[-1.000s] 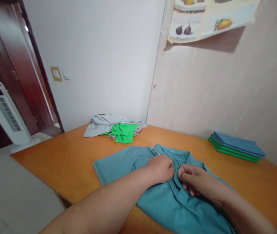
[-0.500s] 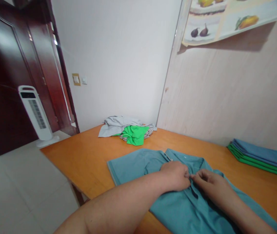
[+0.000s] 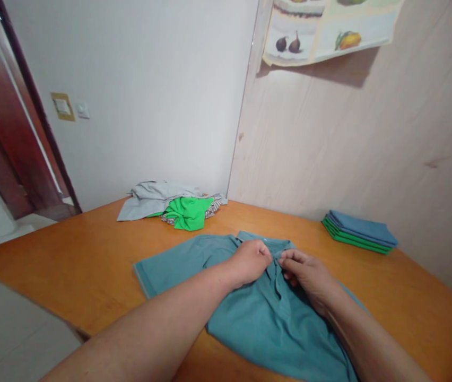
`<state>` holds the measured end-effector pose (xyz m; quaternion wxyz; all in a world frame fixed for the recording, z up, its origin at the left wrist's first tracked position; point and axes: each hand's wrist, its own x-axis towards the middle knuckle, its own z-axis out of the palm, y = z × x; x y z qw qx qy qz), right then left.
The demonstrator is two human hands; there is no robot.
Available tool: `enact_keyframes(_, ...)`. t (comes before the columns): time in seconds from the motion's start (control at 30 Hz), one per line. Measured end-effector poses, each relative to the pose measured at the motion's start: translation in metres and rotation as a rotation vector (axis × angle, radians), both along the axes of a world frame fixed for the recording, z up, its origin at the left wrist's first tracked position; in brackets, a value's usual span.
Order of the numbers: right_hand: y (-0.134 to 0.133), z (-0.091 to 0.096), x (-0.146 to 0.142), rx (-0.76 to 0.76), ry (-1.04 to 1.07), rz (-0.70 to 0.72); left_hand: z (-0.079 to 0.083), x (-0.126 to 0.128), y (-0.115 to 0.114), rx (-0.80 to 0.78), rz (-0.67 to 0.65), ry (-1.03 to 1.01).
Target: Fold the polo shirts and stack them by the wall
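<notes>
A teal polo shirt (image 3: 250,323) lies front side up on the wooden table, its collar pointing away from me and one short sleeve spread to the left. My left hand (image 3: 252,261) is closed on the placket edge just below the collar. Close beside it, my right hand (image 3: 303,270) pinches the other placket edge between thumb and fingers. A small gap separates the two hands, and the placket hangs partly open beneath them. Any button between the fingertips is too small to make out.
Crumpled clothes, a grey garment (image 3: 158,195) and a bright green one (image 3: 189,212), lie at the table's back left. A stack of folded blue and green clothes (image 3: 359,233) sits at the back right. The wooden table (image 3: 70,265) meets the wall behind.
The view has swung to the right, so things appear farther left. Both hands have shifted up the placket toward the collar, still holding the shirt.
</notes>
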<state>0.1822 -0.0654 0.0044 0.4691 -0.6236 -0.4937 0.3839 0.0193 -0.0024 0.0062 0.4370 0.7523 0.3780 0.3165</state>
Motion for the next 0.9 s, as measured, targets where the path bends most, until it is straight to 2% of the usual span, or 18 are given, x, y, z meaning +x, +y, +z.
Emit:
enact_keyframes(0.13,0.001,-0.002,0.000,0.038,-0.046,0.022,0.004,0.000,-0.004,-0.091,0.006,-0.058)
enact_keyframes(0.73,-0.004,0.007,-0.007,0.071,-0.036,0.023,0.002,0.001,-0.006,-0.114,0.002,-0.066)
enact_keyframes(0.9,-0.004,0.008,-0.007,0.024,0.056,0.033,0.003,0.000,-0.006,-0.133,-0.004,-0.044)
